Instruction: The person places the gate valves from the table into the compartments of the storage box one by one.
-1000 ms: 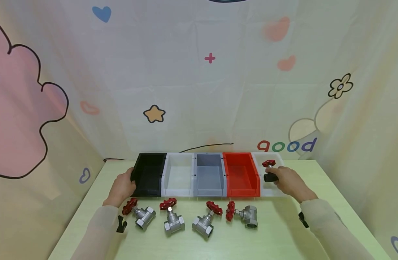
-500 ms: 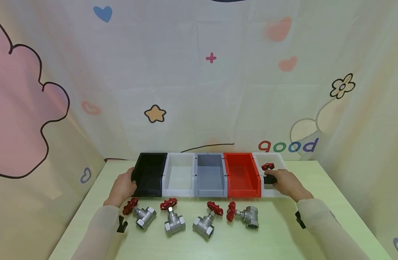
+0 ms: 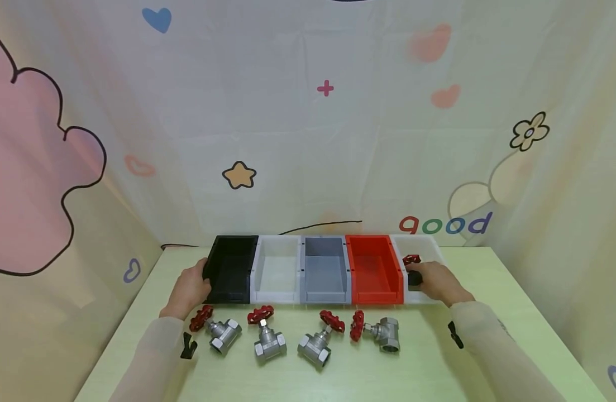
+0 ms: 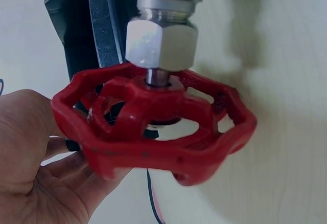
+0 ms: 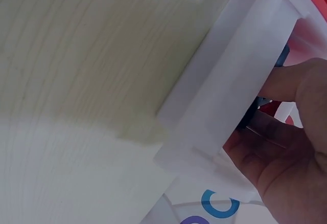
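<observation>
My left hand [image 3: 187,289] grips the left wall of the black bin [image 3: 229,297], thumb near its front corner. In the left wrist view, a valve's red handwheel [image 4: 153,98] fills the foreground, partly covering that hand. My right hand [image 3: 438,281] pinches a valve with a black body [image 3: 415,278] and red handwheel between thumb and fingers. This valve is low inside the white bin [image 3: 423,298] at the right end of the row. In the right wrist view, the bin's wall [image 5: 219,91] hides much of the valve.
Between the end bins stand a white bin [image 3: 276,297], a grey bin [image 3: 325,297] and a red bin [image 3: 377,298]. Several silver valves with red handwheels, such as one silver valve [image 3: 270,343], lie in front on the table [image 3: 368,385]. A printed curtain [image 3: 297,184] hangs behind.
My right hand has moved a little left and lower into the right white bin with the black valve, whose handwheel now shows less. My left hand has stayed at the black bin.
</observation>
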{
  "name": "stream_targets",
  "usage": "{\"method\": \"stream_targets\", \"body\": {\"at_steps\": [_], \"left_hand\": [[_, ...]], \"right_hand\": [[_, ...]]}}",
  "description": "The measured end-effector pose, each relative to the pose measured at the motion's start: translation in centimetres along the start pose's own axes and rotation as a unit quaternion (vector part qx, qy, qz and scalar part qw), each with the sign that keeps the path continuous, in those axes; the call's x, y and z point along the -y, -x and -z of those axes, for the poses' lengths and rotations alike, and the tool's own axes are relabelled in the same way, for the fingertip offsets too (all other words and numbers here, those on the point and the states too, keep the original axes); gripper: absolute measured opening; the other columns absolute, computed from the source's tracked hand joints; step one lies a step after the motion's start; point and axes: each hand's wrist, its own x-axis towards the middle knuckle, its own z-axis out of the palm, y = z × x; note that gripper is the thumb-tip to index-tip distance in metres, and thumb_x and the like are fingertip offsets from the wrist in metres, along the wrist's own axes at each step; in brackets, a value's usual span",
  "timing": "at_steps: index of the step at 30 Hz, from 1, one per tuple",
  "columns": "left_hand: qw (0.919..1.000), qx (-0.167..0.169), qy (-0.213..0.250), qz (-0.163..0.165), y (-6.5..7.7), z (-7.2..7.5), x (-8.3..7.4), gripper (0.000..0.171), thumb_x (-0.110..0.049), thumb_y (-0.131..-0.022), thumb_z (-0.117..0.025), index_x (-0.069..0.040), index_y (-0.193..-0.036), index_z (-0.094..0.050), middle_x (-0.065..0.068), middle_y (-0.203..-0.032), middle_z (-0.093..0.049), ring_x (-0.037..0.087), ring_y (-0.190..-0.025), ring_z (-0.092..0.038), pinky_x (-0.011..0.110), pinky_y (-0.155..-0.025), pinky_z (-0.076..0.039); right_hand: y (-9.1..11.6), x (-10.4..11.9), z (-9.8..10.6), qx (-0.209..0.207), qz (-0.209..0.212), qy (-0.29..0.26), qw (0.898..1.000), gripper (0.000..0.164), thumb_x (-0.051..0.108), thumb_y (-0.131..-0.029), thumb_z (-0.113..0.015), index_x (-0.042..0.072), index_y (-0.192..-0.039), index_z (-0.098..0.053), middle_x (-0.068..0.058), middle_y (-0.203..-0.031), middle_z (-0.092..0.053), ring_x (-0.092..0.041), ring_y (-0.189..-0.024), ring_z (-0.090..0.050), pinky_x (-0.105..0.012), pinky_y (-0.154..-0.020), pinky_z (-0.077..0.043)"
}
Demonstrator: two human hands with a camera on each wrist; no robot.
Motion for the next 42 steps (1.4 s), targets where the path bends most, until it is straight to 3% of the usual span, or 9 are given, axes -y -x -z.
{"method": "stream_targets", "body": {"at_steps": [13, 21, 28, 35, 42], "left_hand": [[1.0, -0.004, 0.002, -0.005, 0.0, 0.2, -0.2, 0.059, -0.005, -0.093, -0.05, 0.008, -0.148, -0.032, 0.037, -0.129, -0.056, 0.046, -0.103, -0.064, 0.058, -0.089, -0.051], [1.0, -0.004, 0.001, -0.004, 0.1, 0.1, -0.3, 0.059, -0.005, -0.093, -0.05, 0.008, -0.147, -0.032, 0.037, -0.129, -0.056, 0.047, -0.108, -0.062, 0.058, -0.091, -0.05], [1.0, -0.001, -0.001, -0.003, 0.2, 0.2, -0.4, 0.058, -0.004, -0.094, -0.05, 0.009, -0.147, -0.031, 0.037, -0.128, -0.056, 0.048, -0.108, -0.062, 0.059, -0.091, -0.05], [1.0, 0.005, 0.003, 0.005, 0.4, 0.2, -0.5, 0.059, -0.005, -0.095, -0.05, 0.008, -0.148, -0.03, 0.037, -0.13, -0.055, 0.046, -0.107, -0.063, 0.058, -0.091, -0.05], [1.0, 0.001, 0.002, -0.002, 0.3, 0.1, -0.3, 0.059, -0.005, -0.094, -0.05, 0.009, -0.148, -0.03, 0.038, -0.129, -0.055, 0.047, -0.105, -0.063, 0.059, -0.09, -0.05]], "right_hand": [[-0.8, -0.3, -0.6, 0.024, -0.038, -0.024, 0.999, 0.049, 0.003, -0.084, -0.071, 0.009, -0.132, -0.062, -0.019, -0.124, -0.066, -0.037, -0.104, -0.062, -0.063, -0.1, -0.044], [-1.3, -0.7, -1.0, 0.021, -0.039, -0.017, 0.999, 0.049, -0.008, -0.082, -0.059, 0.005, -0.129, -0.064, -0.022, -0.119, -0.067, -0.035, -0.096, -0.06, -0.062, -0.097, -0.046], [-1.0, -0.5, -0.7, 0.028, -0.049, -0.026, 0.998, 0.052, -0.007, -0.082, -0.062, 0.006, -0.133, -0.062, -0.022, -0.123, -0.065, -0.036, -0.099, -0.059, -0.063, -0.099, -0.044], [-0.4, -0.2, 0.1, -0.017, -0.014, 0.007, 1.0, 0.051, -0.005, -0.079, -0.066, 0.005, -0.129, -0.063, -0.021, -0.115, -0.067, -0.033, -0.093, -0.059, -0.059, -0.094, -0.049], [0.6, 1.1, 2.0, -0.05, -0.001, 0.015, 0.999, 0.045, 0.005, -0.084, -0.072, 0.006, -0.129, -0.064, -0.022, -0.116, -0.065, -0.036, -0.099, -0.062, -0.058, -0.09, -0.052]]}}
